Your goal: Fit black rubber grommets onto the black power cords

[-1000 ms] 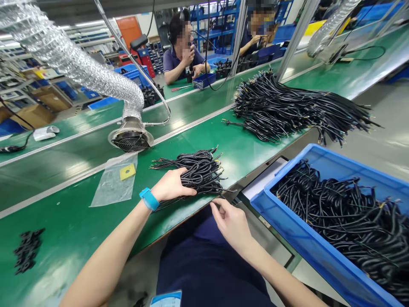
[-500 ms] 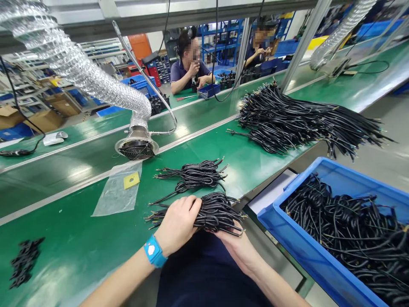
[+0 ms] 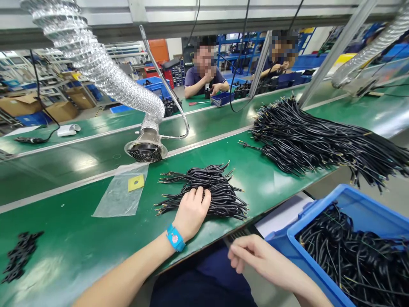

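Observation:
My left hand (image 3: 192,212), with a blue wristband (image 3: 175,238), is closed over a bundle of black cables (image 3: 222,200) on the green bench (image 3: 128,247). Bare wire ends stick out on both sides of the bundle. Another small bundle of black cables (image 3: 204,172) lies just behind, touching it. Off the bench's front edge, my right hand (image 3: 249,255) hangs with its fingers curled in and nothing visible in them. The blue bin (image 3: 294,238) beside my right forearm holds a heap of coiled black cables (image 3: 361,260).
A big pile of long black cables (image 3: 306,136) lies at the right, overhanging the bench edge. A fume duct (image 3: 147,147) comes down behind a plastic bag (image 3: 118,198) with a yellow piece (image 3: 136,182). Small black parts (image 3: 21,256) lie far left. People sit across the bench.
Both hands gathered the front cable bundle at the bench edge; it is now pushed back against the rear one. My right hand has let go and drawn away toward the bin. The view has shifted.

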Demonstrator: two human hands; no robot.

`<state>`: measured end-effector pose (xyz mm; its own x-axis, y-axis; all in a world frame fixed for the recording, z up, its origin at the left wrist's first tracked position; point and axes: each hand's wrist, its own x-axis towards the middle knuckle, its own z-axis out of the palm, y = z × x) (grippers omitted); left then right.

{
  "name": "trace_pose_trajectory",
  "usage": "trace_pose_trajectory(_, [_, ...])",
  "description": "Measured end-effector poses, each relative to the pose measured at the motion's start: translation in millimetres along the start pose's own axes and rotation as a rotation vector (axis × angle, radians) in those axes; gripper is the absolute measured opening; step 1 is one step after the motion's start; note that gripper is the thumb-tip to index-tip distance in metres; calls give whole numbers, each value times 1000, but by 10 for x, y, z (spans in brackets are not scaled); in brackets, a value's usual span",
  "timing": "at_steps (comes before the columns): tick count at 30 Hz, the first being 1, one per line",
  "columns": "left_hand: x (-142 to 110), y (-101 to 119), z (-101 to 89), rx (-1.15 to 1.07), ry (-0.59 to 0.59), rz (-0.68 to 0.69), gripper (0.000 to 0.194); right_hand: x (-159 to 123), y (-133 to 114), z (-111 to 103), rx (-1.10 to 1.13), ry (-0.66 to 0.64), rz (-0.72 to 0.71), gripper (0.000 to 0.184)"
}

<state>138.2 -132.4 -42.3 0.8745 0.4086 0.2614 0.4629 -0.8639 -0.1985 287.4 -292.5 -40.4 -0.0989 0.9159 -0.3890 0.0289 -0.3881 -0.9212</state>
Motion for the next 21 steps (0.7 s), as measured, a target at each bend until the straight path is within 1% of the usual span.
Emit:
trace_pose_trajectory(1, [-15, 18, 20, 12, 17, -13, 40, -89, -108, -58, -132, 36, -65, 50])
trace_pose_trajectory(3, [-51, 47, 45, 4, 31, -41, 43, -221, -391, -169, -337, 189, -246, 47])
trace_pose_trajectory(5, [-96, 63, 41, -51, 28, -42, 53, -255, -712, -260, -446, 429, -436, 45])
trace_pose_trajectory(6, [-120, 66, 28, -87, 23, -22, 62, -224, -868, -297, -487, 561, -521, 43])
trace_pose_trajectory(8, [-165, 63, -10, -150, 8, 41, 79, -65, -1153, -365, -590, 771, -656, 41])
trace_pose_trajectory(9, [-183, 60, -30, -171, 0, 72, 84, 63, -1276, -404, -655, 833, -704, 40])
trace_pose_trajectory(12, [-211, 47, -76, -200, -22, 107, 90, 603, -1569, -575, -876, 908, -786, 40])
trace_pose_trajectory(14, [-211, 42, -78, -189, -12, 107, 88, 1041, -1699, -746, -1028, 956, -765, 39])
trace_pose_trajectory(16, [-205, 47, -45, -151, 27, 110, 82, 1484, -1786, -944, -1181, 968, -642, 38])
trace_pose_trajectory(17, [-199, 55, -12, -121, 74, 104, 76, 1696, -1817, -1043, -1244, 943, -553, 37])
trace_pose_trajectory(19, [-180, 82, 79, -60, 225, 69, 59, 2088, -1859, -1220, -1288, 836, -358, 36])
trace_pose_trajectory(21, [-145, 113, 189, -29, 401, 26, 43, 2437, -1885, -1352, -1212, 707, -203, 36])
